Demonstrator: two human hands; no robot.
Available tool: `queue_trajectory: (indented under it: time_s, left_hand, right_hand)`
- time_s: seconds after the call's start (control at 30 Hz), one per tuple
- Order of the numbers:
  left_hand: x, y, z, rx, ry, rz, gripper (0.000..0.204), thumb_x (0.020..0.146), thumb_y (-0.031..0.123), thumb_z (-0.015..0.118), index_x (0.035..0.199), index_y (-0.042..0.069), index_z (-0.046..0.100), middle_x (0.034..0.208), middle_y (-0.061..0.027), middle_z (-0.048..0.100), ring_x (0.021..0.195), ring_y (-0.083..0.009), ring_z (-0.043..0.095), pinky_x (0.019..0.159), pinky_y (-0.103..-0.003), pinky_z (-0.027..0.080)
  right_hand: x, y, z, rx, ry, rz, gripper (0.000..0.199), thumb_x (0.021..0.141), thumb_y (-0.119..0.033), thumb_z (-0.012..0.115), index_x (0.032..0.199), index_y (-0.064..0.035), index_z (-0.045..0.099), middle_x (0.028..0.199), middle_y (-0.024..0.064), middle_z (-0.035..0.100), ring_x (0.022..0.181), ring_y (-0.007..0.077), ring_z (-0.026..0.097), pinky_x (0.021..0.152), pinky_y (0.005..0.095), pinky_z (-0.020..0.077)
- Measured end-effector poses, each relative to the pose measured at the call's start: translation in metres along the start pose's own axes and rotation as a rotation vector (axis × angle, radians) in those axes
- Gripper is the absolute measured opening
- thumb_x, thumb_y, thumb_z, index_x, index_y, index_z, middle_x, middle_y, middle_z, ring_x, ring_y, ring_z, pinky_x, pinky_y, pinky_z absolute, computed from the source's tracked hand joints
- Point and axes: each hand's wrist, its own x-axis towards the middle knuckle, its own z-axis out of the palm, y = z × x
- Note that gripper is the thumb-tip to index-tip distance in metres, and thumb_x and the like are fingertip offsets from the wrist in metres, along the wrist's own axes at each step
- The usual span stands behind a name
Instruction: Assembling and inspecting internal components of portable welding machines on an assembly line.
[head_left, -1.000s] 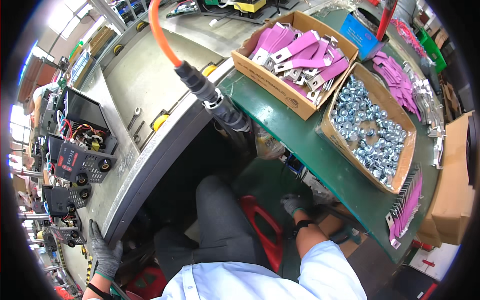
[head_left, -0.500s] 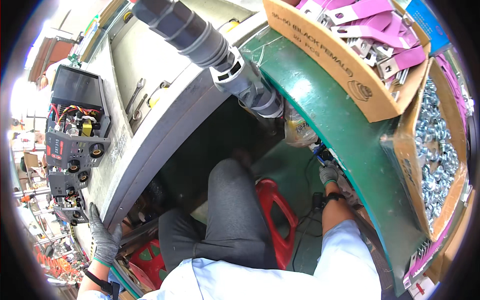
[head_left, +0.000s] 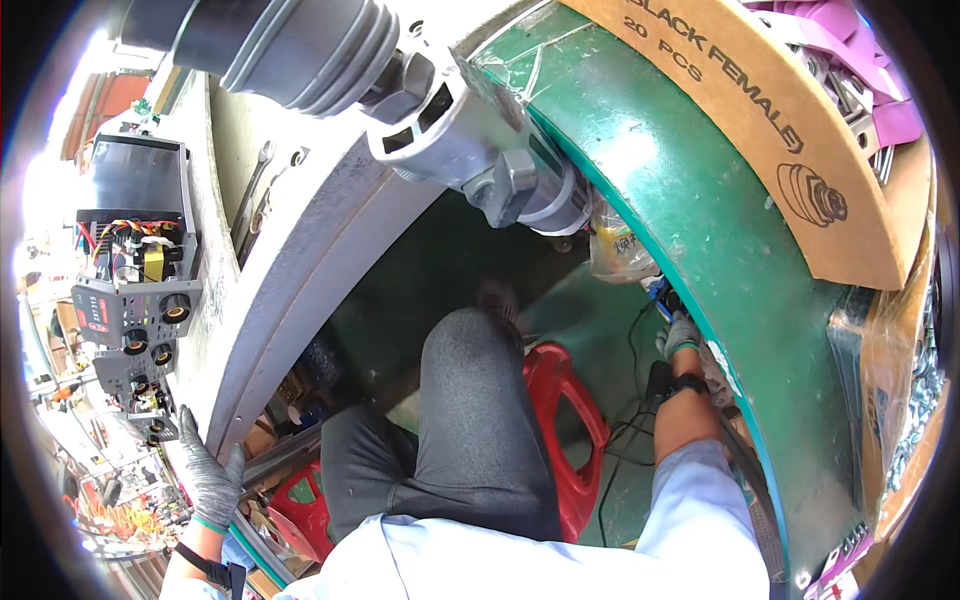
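At the far left, just above the left fingertips, stand the grey metal units (head_left: 130, 305) with round black sockets; the uppermost shows coloured wires inside. The left hand (head_left: 210, 488), in a grey glove, lies against the lower end of the pale metal rail (head_left: 290, 260) and keeps almost the same place as one second ago. Its fingers are stretched side by side, the thumb a little away, and I see nothing held in them. Toward the middle, well above the right fingers and to their left, is the grey tool (head_left: 440, 150); it looks bigger than before (the head, I suppose, has leaned closer). The red stool (head_left: 590, 425) is lower than the right fingers, also to their left. A clear plastic bag (head_left: 618, 245) with something yellow is near them, higher and slightly left.

The main change is at the right hand (head_left: 681, 338): one second ago it was apart from the green bench (head_left: 700, 200), and now it is just beside the bench edge. In my judgement, the right hand does the reaching while the left one only supports. The right fingers are bent; whether they hold something, I cannot tell. The blue thing (head_left: 660, 292) is just above them, small and bright, partly hidden, its shape unclear. Farther up and right of these fingers is the cardboard box (head_left: 740, 130) with purple strips (head_left: 835, 25).
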Motion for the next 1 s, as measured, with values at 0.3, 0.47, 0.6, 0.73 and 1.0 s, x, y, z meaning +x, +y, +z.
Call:
queue_trajectory:
  time_s: [0.3,0.47,0.6,0.73,1.0]
  left_hand:
    - [0.001,-0.017,0.003,-0.238,-0.069,-0.164,0.103,0.076,-0.002,0.074,0.164,0.000,0.021,0.161,-0.0213,0.037,0.146,-0.0299,0.041,0.124,-0.038,0.033]
    - [0.000,-0.015,-0.019,-0.258,-0.190,-0.089,0.092,0.082,0.002,0.070,0.161,-0.005,0.024,0.158,-0.0243,0.040,0.147,-0.0363,0.041,0.125,-0.043,0.031]
    - [-0.027,0.020,-0.051,-0.077,-0.002,0.123,0.064,0.085,0.003,0.069,0.146,-0.003,0.052,0.145,-0.0234,0.052,0.133,-0.0367,0.055,0.116,-0.043,0.044]
    - [-0.042,0.087,-0.064,-0.338,-0.047,0.268,0.058,0.078,-0.003,0.068,0.135,-0.004,0.059,0.135,-0.0217,0.057,0.123,-0.0322,0.061,0.107,-0.042,0.049]
    - [-0.020,0.235,-0.018,-0.761,-0.455,1.005,0.051,0.079,0.016,0.080,0.124,-0.002,0.065,0.119,-0.0222,0.068,0.107,-0.0384,0.069,0.094,-0.044,0.056]
  right_hand:
    - [0.011,-0.004,0.009,0.302,-0.095,0.121,0.023,0.100,-0.031,0.065,0.115,-0.0135,0.066,0.095,0.0096,0.071,0.083,0.0275,0.069,0.066,0.0412,0.0564]
    - [0.001,0.006,-0.009,0.315,-0.032,-0.058,0.019,0.101,-0.026,0.066,0.114,-0.0117,0.066,0.091,0.0087,0.070,0.076,0.0252,0.068,0.060,0.0383,0.0553]
    - [-0.051,0.007,-0.063,0.283,-0.055,-0.200,0.017,0.101,-0.021,0.066,0.114,-0.0103,0.066,0.088,0.0079,0.068,0.070,0.0234,0.067,0.055,0.0360,0.0544]
    - [-0.172,0.006,-0.121,0.176,-0.175,-0.385,0.015,0.101,-0.015,0.065,0.114,-0.0078,0.065,0.086,0.0070,0.067,0.061,0.0214,0.064,0.050,0.0325,0.0525]
    - [-0.481,-0.015,-0.166,-0.207,-0.231,-0.628,0.021,0.103,-0.009,0.059,0.122,-0.0002,0.062,0.084,0.0056,0.065,0.057,0.0109,0.059,0.047,0.0262,0.0488]
